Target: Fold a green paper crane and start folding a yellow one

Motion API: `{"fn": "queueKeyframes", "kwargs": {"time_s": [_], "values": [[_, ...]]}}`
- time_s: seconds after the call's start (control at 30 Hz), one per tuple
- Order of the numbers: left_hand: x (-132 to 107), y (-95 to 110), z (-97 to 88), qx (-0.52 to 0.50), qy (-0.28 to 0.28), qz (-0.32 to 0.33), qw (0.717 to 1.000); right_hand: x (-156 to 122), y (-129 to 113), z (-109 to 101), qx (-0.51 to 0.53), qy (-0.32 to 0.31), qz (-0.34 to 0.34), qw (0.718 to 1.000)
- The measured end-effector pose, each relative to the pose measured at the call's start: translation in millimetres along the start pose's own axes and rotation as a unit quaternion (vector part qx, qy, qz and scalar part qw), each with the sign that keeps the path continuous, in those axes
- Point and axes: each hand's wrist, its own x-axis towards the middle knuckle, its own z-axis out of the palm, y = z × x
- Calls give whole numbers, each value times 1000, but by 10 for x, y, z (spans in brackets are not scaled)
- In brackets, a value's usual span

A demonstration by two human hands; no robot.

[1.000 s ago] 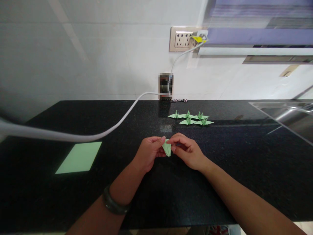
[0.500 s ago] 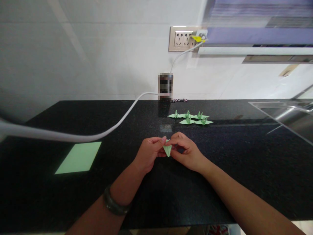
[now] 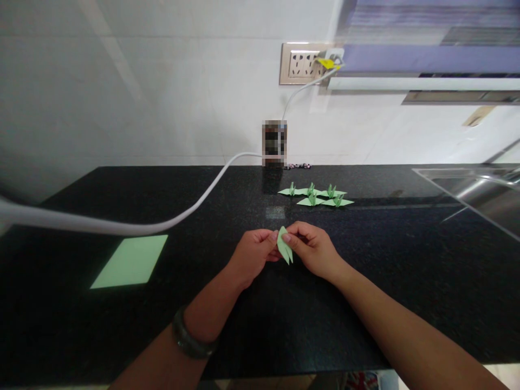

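Note:
Between my two hands is a small folded piece of light green paper [image 3: 285, 250], held just above the dark counter. It is long and narrow, with a slit that parts its lower end into two points. My left hand [image 3: 255, 252] pinches its left edge between thumb and fingers. From the other side my right hand [image 3: 311, 249] grips it, thumb lying across the front face. The right fingers behind the paper are partly hidden. Beyond my hands stand several folded green paper cranes [image 3: 312, 200] in two rows.
A flat green paper sheet [image 3: 130, 262] lies on the black counter [image 3: 244, 336] to the left. Over it runs a white cable [image 3: 199, 200] toward a pixelated upright object [image 3: 274, 142] by the wall. A sink [image 3: 487, 189] is at the right, a wall socket [image 3: 303, 64] above.
The folded paper has been turned: its wide, single-pointed face has given way to a narrower one with two points below. My right thumb has moved up onto its front.

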Motion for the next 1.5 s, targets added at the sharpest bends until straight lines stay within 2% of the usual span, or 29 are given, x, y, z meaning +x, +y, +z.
{"fn": "queueKeyframes", "kwargs": {"time_s": [0.3, 0.43, 0.63, 0.73, 0.9, 1.2, 1.37, 1.5], "values": [[-1, 9, 37, -7, -2, -15, 1000, -13, 35, 48, 8, 17, 50, 999], [-9, -1, 36, 24, -11, 5, 1000, -12, 32, 49, 5, 20, 57, 998], [5, -16, 17, 10, -13, -1, 1000, 4, 22, 46, 84, 4, 103, 991], [15, -22, 10, 11, -9, 10, 1000, 8, 45, 45, 82, 5, 118, 990], [21, -39, 3, 22, 0, 46, 999, 12, 96, 44, 12, -1, 99, 995], [13, -75, -22, 49, 6, 104, 993, -4, 29, 41, 47, -42, 103, 993], [15, -36, 1, 38, 6, 72, 997, -14, 15, 20, -18, 1, 38, 999], [27, -15, -12, 61, 76, 80, 992, -7, -4, -23, -88, 73, -22, 993]]}}
